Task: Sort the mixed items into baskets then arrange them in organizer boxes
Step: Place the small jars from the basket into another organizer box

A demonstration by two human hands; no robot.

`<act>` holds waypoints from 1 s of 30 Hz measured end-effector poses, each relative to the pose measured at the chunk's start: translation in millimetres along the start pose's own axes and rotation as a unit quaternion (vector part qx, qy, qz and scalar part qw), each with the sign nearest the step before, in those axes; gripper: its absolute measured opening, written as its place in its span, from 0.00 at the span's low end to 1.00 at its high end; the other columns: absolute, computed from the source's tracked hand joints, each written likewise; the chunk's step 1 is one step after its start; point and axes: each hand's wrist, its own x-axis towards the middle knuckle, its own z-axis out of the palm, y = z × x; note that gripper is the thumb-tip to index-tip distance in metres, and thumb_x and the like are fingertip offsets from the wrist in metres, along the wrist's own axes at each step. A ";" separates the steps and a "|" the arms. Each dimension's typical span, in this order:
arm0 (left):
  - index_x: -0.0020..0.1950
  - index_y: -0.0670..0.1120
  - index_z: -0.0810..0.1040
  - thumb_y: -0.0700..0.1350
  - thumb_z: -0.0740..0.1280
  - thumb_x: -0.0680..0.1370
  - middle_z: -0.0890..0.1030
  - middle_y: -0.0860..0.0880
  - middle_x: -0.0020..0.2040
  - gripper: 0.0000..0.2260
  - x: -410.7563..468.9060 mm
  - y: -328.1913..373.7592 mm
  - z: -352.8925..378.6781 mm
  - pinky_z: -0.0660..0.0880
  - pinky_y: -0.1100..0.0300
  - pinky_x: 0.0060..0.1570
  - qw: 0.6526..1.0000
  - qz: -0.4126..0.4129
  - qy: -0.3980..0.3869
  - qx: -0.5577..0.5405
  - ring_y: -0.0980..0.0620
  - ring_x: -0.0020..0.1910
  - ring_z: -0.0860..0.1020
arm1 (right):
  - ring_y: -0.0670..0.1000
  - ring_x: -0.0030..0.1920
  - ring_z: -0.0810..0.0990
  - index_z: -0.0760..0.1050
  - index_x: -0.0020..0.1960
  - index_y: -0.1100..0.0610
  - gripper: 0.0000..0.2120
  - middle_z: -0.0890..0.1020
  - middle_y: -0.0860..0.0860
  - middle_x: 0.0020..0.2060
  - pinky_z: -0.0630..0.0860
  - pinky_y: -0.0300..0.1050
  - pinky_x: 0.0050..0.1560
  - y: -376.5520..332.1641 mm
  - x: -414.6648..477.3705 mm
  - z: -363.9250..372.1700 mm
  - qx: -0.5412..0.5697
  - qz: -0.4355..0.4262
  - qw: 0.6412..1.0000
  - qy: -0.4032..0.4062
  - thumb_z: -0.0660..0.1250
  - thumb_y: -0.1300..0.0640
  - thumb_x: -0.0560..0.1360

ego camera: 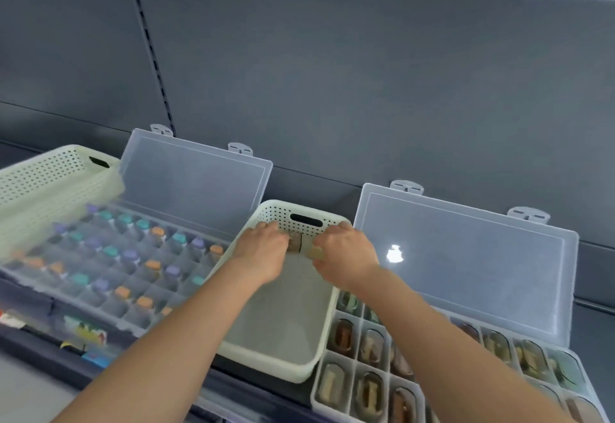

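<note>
Small items (297,244) are held at the far end of the middle basket (283,317), gripped by curled fingers of the left hand (263,251) and right hand (346,254)

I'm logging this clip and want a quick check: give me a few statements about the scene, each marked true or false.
1. The left hand and right hand both reach into the middle basket. True.
2. The left box has its lid shut. False: the lid stands open.
3. The left box holds vials with coloured caps. True.
4. The middle basket is piled full. False: its floor is mostly bare, with only small items at the far end, gripped by the hands.
5. The right box has only empty cells. False: many hold oval items.
</note>
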 end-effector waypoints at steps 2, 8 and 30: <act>0.67 0.44 0.69 0.34 0.60 0.74 0.71 0.44 0.62 0.21 9.8 -5.2 6.1 0.69 0.51 0.61 1.000 0.021 0.004 -0.009 0.44 0.63 0.69 | 0.58 0.60 0.70 0.75 0.59 0.57 0.14 0.76 0.55 0.56 0.71 0.50 0.59 -5.7 14.2 3.0 -0.027 0.006 0.998 -0.049 0.61 0.62 0.74; 0.68 0.44 0.67 0.35 0.60 0.76 0.70 0.44 0.62 0.20 29.0 -13.5 21.5 0.70 0.51 0.61 0.997 0.072 0.011 -0.016 0.44 0.62 0.70 | 0.59 0.61 0.70 0.70 0.64 0.59 0.19 0.71 0.57 0.59 0.73 0.52 0.56 -10.1 41.2 12.6 -0.091 0.011 0.985 -0.146 0.64 0.66 0.74; 0.66 0.48 0.71 0.48 0.66 0.77 0.78 0.50 0.55 0.18 20.2 7.1 12.5 0.73 0.57 0.48 0.949 -0.025 0.029 -0.314 0.50 0.51 0.76 | 0.56 0.50 0.76 0.72 0.61 0.54 0.20 0.73 0.53 0.51 0.72 0.44 0.44 11.8 -6.7 -7.2 0.168 0.054 0.981 0.083 0.67 0.52 0.71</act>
